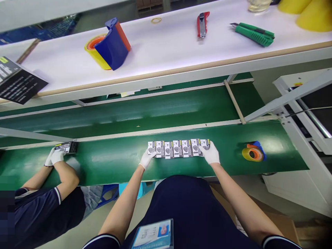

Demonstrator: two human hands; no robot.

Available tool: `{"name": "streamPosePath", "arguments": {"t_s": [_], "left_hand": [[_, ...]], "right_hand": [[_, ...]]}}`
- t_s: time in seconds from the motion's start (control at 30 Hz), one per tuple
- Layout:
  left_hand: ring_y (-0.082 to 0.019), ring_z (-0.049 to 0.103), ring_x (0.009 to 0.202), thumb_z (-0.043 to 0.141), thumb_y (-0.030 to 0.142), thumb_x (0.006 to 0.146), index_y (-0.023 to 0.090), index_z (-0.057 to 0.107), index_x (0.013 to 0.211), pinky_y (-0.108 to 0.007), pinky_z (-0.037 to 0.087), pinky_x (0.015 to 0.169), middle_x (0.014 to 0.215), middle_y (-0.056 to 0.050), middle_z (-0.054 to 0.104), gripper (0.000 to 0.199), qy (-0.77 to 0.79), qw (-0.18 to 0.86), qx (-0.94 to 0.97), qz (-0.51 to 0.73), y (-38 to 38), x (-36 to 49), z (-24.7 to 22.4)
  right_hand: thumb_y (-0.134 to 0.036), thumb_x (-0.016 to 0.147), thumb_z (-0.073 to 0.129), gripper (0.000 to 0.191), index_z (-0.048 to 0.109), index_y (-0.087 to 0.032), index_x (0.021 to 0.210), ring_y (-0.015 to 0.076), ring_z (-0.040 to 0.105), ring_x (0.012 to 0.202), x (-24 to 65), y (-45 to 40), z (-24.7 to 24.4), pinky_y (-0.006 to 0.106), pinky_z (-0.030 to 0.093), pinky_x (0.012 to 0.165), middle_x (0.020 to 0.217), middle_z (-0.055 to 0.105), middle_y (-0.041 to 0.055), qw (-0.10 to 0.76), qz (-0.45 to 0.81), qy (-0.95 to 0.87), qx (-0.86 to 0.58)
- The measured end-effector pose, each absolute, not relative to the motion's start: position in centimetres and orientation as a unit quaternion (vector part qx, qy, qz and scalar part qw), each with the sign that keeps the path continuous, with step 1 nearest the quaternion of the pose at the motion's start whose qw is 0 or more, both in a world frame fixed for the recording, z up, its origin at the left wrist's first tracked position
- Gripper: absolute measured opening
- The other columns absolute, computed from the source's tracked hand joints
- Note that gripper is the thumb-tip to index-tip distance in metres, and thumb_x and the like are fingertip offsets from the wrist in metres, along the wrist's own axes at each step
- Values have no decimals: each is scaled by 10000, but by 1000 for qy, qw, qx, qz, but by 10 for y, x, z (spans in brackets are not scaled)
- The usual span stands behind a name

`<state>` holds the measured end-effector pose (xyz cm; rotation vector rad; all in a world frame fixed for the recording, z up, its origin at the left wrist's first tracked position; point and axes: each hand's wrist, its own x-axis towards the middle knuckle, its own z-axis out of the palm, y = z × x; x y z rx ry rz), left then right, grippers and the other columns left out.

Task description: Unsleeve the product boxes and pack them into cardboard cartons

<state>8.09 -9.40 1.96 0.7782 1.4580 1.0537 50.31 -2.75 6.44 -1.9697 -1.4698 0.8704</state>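
Note:
A row of several small black-and-white printed boxes (177, 148) lies side by side on the green work surface (109, 162) in front of me. My left hand (146, 159), in a white glove, closes on the box at the row's left end. At the other end my right hand (211, 154), gloved too, grips the last box with thumb and fingers. The boxes between touch or nearly touch, their edges slightly uneven. Parts of the two end boxes are hidden under my fingers.
Right of the row sits a tape dispenser (252, 152). To the left a co-worker's gloved hands (55, 157) hold dark boxes (66, 147). The raised shelf carries another tape dispenser (111, 46), a red cutter (202, 25), a green utility knife (255, 33) and a black printed box (20, 83).

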Motion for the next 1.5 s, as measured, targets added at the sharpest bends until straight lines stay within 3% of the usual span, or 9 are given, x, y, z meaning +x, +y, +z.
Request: {"name": "streamPosePath", "arguments": {"t_s": [0.3,0.53,0.7,0.87,1.0,1.13,1.23,1.37,1.5], "left_hand": [[-304,575,1356,709,584,862,208,512,1489,-426,453,1140,1492,-142,586,757,572,575,324,487,-105,75,18],[-300,492,1439,796,599,724,181,521,1480,-414,367,1221,1538,-146,541,906,593,561,338,467,-112,87,9],[-335,581,1345,731,719,739,179,639,1358,-427,472,1125,1415,-144,654,826,662,563,337,362,-96,74,26],[-388,764,879,648,876,693,99,771,1020,-445,617,733,944,-237,787,852,701,625,295,176,-68,62,38],[-373,759,937,721,803,686,130,736,1159,-428,612,764,1050,-229,781,823,733,601,292,125,-65,72,35],[-426,438,1452,774,724,680,169,428,1543,-509,444,1111,1591,-250,434,1083,801,476,338,134,-80,101,38],[-487,96,1567,787,718,647,241,242,1632,-673,277,1170,1730,-206,72,1223,848,314,417,89,-91,134,40],[-523,102,1549,800,735,616,277,246,1626,-677,307,1142,1731,-205,-22,1239,846,295,444,31,-95,155,32],[-524,155,1535,894,651,533,243,308,1597,-591,274,1191,1721,-231,-37,1282,821,359,426,125,-95,141,20]], "right_hand": [[-595,931,546,635,565,-223,1444,313,606,1303,529,-28,55,442,454,1156,1414,651,100,299,401,-509,-701],[-552,914,601,755,403,-257,1580,262,548,1385,524,-45,53,405,418,1201,1524,565,46,307,473,-518,-643],[-609,882,657,636,604,-269,1417,310,605,1306,530,-25,67,468,432,1176,1396,669,90,233,480,-474,-700],[-765,797,670,681,758,-112,966,371,762,853,543,13,76,550,630,809,911,779,227,69,573,-386,-720],[-751,887,554,667,738,-121,1000,315,771,856,543,6,67,471,648,784,959,781,218,37,587,-372,-718],[-653,935,525,583,630,-217,1307,300,707,1134,538,-31,55,459,566,1008,1290,715,152,82,497,-425,-752],[-596,864,651,655,537,-257,1413,322,666,1201,529,-56,47,456,496,1095,1353,680,124,100,433,-456,-771],[-560,810,713,671,556,-247,1383,327,684,1146,525,-66,38,436,509,1054,1282,714,120,98,414,-463,-778],[-545,793,732,553,648,-255,1256,318,696,1099,533,-59,34,447,519,1021,1242,735,104,94,439,-459,-767]]}}
